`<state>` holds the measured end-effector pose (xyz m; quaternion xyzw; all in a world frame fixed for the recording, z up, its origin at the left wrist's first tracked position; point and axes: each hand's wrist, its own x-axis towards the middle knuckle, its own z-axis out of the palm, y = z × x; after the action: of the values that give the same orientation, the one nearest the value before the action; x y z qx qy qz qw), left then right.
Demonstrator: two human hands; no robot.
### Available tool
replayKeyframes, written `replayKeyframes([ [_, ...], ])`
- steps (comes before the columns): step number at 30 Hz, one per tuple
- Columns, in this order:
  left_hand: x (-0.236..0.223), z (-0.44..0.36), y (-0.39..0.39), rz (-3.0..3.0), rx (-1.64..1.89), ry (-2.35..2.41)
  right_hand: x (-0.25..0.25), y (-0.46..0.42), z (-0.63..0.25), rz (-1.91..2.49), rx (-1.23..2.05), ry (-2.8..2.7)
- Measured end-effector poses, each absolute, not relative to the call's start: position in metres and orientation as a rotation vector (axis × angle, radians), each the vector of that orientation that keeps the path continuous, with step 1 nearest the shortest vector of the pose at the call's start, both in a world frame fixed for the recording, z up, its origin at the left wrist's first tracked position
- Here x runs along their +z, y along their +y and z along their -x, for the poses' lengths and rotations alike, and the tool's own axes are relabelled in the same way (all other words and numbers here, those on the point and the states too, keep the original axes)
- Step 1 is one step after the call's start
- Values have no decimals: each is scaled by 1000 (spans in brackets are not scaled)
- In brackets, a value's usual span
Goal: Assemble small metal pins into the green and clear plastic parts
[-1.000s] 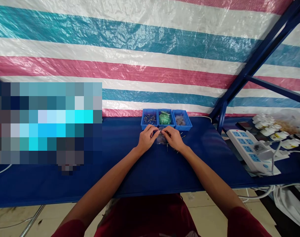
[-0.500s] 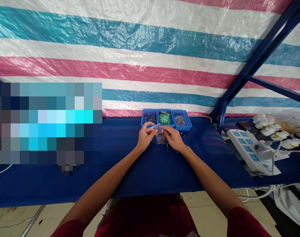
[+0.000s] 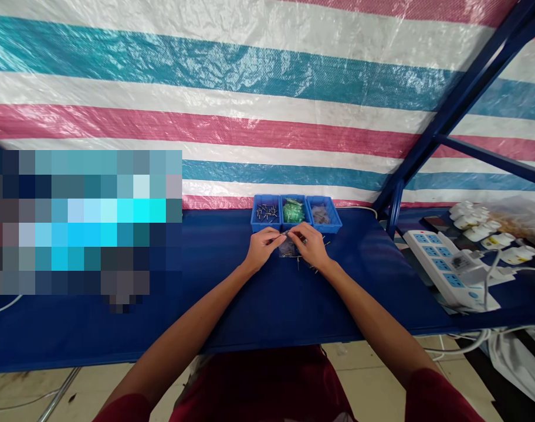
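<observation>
My left hand [image 3: 262, 246] and my right hand [image 3: 309, 241] meet in front of the blue bins, thumbs and fingertips pinched together. Between the fingertips is the edge of a small clear plastic bag [image 3: 285, 233], mostly covered by the fingers. Just below, more clear plastic [image 3: 287, 249] lies on the table; whether it is a separate bag I cannot tell. Several thin metal pieces [image 3: 298, 262] lie beside and under my right hand. Behind the hands, one bin holds metal pieces [image 3: 266, 212], the middle one green packets [image 3: 293, 210], the right one clear plastic pieces [image 3: 321, 214].
The blue table [image 3: 219, 293] runs under a striped tarp [image 3: 267, 123]. At right are a white power strip [image 3: 443, 266] with plugs and cables, several white bottles [image 3: 482, 231] and a blue metal frame [image 3: 426, 132]. A pixelated patch hides the left side.
My fingertips have come closer together and slightly lower. The clear bag, spread between them before, now shows only a small edge.
</observation>
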<state>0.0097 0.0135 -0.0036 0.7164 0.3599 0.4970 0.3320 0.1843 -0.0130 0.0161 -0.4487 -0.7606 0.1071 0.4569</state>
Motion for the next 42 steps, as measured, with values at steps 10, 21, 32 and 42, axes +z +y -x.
replayKeyframes([
  [10,3,-11,13,-1443,1216,818,7,-8,-189,1002,268,-1969],
  [21,7,-8,11,-1595,1249,919,3,-6,-189,952,178,-2005],
  [32,1,-12,14,-1516,1317,882,12,-9,-186,1035,263,-1838],
  [42,3,-9,17,-1433,1284,828,14,-12,-186,946,255,-1944],
])
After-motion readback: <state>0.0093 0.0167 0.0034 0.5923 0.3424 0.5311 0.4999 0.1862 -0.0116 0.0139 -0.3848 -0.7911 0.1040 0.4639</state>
